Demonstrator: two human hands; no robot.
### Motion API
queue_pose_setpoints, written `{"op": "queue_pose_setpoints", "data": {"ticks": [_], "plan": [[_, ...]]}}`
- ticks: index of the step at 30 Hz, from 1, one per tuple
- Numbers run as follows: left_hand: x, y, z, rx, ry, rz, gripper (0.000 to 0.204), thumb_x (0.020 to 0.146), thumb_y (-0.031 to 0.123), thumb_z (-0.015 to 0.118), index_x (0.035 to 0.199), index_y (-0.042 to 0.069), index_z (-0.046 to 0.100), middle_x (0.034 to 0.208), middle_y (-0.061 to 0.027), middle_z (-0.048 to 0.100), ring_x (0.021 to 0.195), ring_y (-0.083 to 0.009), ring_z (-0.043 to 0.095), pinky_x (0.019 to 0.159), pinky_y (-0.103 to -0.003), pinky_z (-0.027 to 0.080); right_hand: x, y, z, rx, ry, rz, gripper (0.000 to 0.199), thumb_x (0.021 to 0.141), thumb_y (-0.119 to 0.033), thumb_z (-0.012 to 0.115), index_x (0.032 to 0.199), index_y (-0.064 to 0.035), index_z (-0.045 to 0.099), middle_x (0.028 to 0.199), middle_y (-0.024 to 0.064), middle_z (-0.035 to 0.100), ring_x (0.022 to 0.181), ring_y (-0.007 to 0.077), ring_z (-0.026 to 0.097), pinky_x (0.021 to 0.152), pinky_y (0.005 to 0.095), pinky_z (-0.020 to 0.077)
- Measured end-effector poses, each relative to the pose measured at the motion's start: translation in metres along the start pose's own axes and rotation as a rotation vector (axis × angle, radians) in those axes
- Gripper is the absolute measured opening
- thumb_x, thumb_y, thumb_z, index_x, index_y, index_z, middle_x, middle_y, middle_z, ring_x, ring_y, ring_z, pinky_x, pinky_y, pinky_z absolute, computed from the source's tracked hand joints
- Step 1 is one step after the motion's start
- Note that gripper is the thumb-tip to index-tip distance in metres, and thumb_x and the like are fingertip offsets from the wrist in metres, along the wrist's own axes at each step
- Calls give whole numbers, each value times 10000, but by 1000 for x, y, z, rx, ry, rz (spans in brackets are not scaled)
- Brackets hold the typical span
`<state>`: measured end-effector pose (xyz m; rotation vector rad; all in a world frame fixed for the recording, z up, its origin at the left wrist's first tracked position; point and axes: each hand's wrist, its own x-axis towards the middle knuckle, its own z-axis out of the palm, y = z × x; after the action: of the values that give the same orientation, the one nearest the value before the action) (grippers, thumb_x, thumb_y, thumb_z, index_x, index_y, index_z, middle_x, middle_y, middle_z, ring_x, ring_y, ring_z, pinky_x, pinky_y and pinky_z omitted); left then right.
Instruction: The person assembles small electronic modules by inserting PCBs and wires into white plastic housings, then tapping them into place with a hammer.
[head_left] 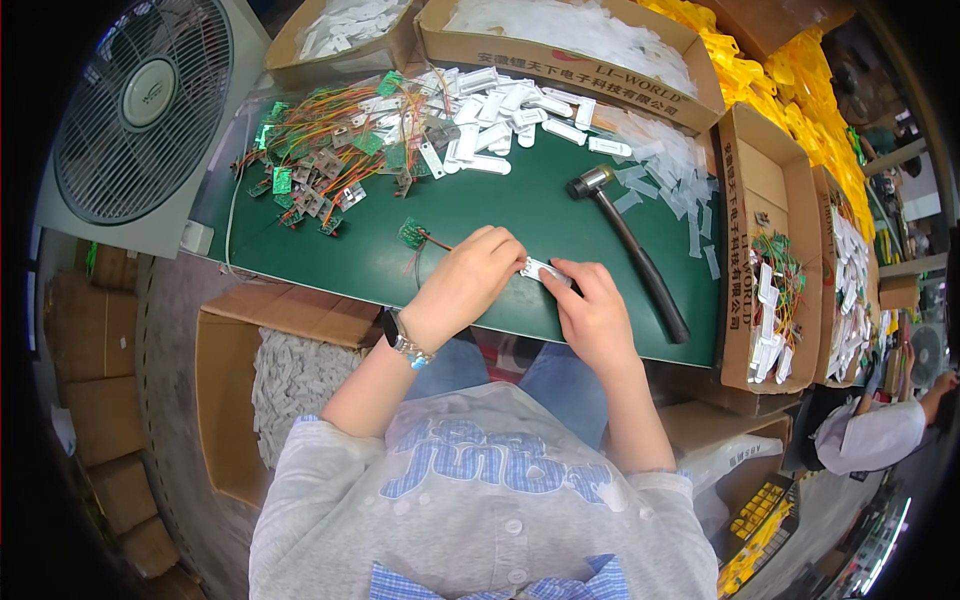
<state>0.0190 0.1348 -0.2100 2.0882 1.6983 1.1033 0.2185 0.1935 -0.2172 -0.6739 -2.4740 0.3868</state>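
Near the front edge of the green table, my two hands meet at a small white plastic casing (pixel 543 270). My right hand (pixel 597 312) grips its right end between thumb and fingers. The fingertips of my left hand (pixel 472 272) are pinched together at its left end; any tiny part between them is hidden. Red and dark wires lead from under my left hand to a small green circuit board (pixel 412 232) lying on the table. A black-handled hammer (pixel 640 262) rests to the right of my hands, its head pointing away from me.
Wired circuit boards (pixel 320 160) and white casings (pixel 490 115) are heaped at the back. Clear plastic strips (pixel 680 165) lie scattered at the right. Cardboard boxes line the back and right; one box (pixel 772 160) holds wired casings. A fan (pixel 145 100) stands left. Another person (pixel 875 435) is far right.
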Motion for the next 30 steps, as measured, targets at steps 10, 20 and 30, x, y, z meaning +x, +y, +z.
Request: {"op": "queue_pose_setpoints", "data": {"ticks": [10, 20, 30], "plan": [[-6, 10, -12, 358, 60, 260, 122, 769, 59, 663, 891, 55, 659, 988, -33, 650, 935, -225, 593, 777, -348, 473, 6, -5, -2, -122, -42, -47, 339, 731, -8, 641, 1061, -51, 706, 1134, 68, 652, 984, 239, 586, 850, 385, 447], [-13, 4, -13, 111, -85, 147, 100, 774, 13, 662, 868, 10, 628, 940, -68, 630, 877, -250, 612, 755, -367, 533, 6, -3, -1, -136, -31, -67, 345, 729, -16, 632, 1063, -45, 716, 1119, 51, 657, 942, 227, 580, 813, 368, 455], [-1, -2, -15, 137, -67, 102, 259, 732, 73, 755, 957, 25, 638, 960, -71, 650, 909, -264, 627, 772, -369, 533, 10, 8, -7, 35, -99, -59, 327, 748, -11, 632, 1050, -83, 733, 1100, 38, 667, 967, 233, 588, 853, 368, 490]]}}
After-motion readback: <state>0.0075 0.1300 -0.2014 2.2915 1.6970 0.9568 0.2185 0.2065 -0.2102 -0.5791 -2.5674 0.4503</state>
